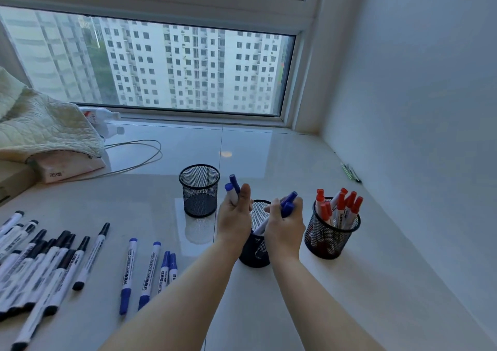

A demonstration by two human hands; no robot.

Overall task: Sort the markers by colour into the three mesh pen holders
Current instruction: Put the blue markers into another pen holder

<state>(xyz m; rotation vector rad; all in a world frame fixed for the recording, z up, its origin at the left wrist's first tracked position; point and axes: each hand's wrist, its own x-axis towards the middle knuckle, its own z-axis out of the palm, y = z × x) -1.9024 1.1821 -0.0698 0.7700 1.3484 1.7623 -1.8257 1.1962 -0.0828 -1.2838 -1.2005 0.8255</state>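
Observation:
Three black mesh pen holders stand on the white sill. The left holder [199, 190] is empty. The right holder [331, 236] is full of red markers [340, 206]. The middle holder [255, 248] sits partly hidden behind my hands. My left hand [234, 216] grips two blue markers [233, 189], caps up, just left of the middle holder. My right hand [285, 222] grips two more blue markers [287, 204] over that holder's mouth, tips pointing down into it. Several blue markers [146, 272] lie loose at lower centre and several black markers [45, 264] at lower left.
A quilted cloth [40, 124] over a tissue pack lies at the far left with a white cable [139, 159] looping beside it. Plastic bottles [105, 120] lie by the window. A wall bounds the sill on the right, with small green items [351, 173] along its base.

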